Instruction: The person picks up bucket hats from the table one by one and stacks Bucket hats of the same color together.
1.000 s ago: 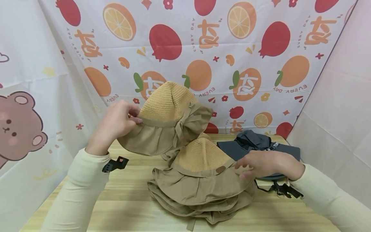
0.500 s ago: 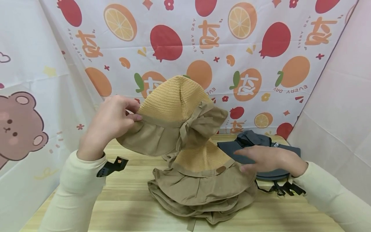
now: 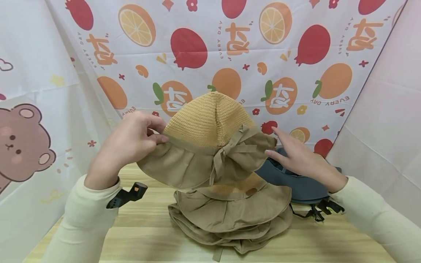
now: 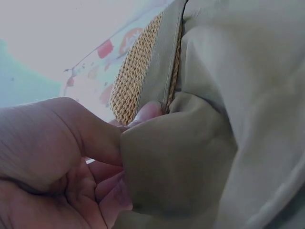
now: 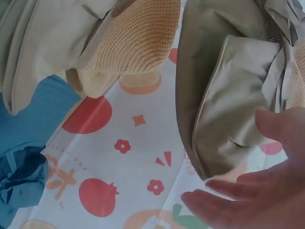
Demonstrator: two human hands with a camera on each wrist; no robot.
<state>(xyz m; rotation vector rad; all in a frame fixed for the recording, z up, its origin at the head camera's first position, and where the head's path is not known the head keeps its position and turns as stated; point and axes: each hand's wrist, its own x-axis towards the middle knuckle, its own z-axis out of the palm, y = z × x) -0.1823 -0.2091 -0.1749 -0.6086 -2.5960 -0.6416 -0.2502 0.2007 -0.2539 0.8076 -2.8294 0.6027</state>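
Note:
A sun hat [image 3: 204,120] with a yellow knitted crown, khaki ruffled brim and tied bow is up in the air. My left hand [image 3: 126,142] pinches its left side where crown meets brim; in the left wrist view the thumb [image 4: 150,112] lies against the khaki band. At the hat's right edge, my right hand [image 3: 302,155] has thumb and straight fingers spread about the brim. Whether they touch it I cannot tell. In the right wrist view the brim [image 5: 228,109] lies just beyond these fingers. Below is a stack of similar hats [image 3: 233,215], its top crown partly hidden.
Dark blue hats [image 3: 286,184] lie behind the stack at the right, partly behind my right hand. Everything sits on a light wooden table [image 3: 138,226]. A fruit-print cloth [image 3: 204,47] hangs at the back, with pale cloths at both sides.
The held hat has moved right, rising and then dropping slightly, and now hangs over the stack. My right hand has left the stack's brim and risen to the held hat's right edge.

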